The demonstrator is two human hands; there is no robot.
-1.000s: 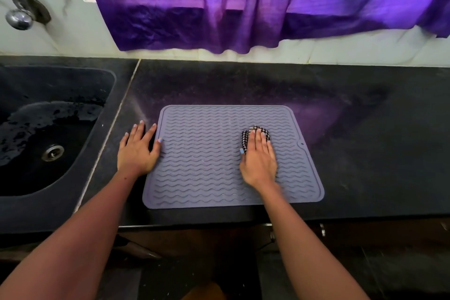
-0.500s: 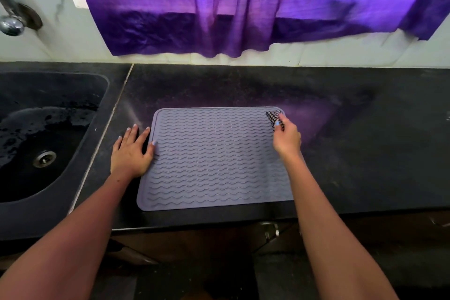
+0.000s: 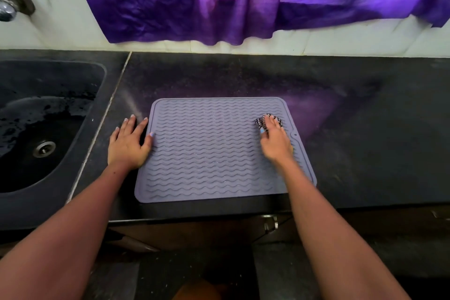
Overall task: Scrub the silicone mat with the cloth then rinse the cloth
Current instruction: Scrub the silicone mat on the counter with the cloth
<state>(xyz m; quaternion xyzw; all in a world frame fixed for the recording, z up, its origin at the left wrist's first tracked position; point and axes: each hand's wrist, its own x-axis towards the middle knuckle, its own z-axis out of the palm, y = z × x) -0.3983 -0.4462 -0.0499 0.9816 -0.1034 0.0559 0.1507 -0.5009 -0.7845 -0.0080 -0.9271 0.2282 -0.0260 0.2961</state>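
Pressing checked cloth (image 3: 267, 120) onto mat (image 3: 209, 151), right hand (image 3: 275, 141) fingers straight; left hand (image 3: 127, 143) flat; sink (image 3: 80, 129) wet.

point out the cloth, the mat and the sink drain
cloth (image 3: 260, 122), head view, checked fold left of the fingers
mat (image 3: 207, 151), head view, ribbed middle
sink drain (image 3: 44, 149), head view, metal strainer

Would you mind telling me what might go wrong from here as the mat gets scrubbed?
1. The silicone mat reaches the counter's front edge, and the left hand steadies only its left edge, so hard strokes might slide it off.
2. The checked cloth is a small wad under the right hand near the far right corner; large areas could get skipped.
3. The sink lies well to the left, so carrying the cloth over may drip on the counter.
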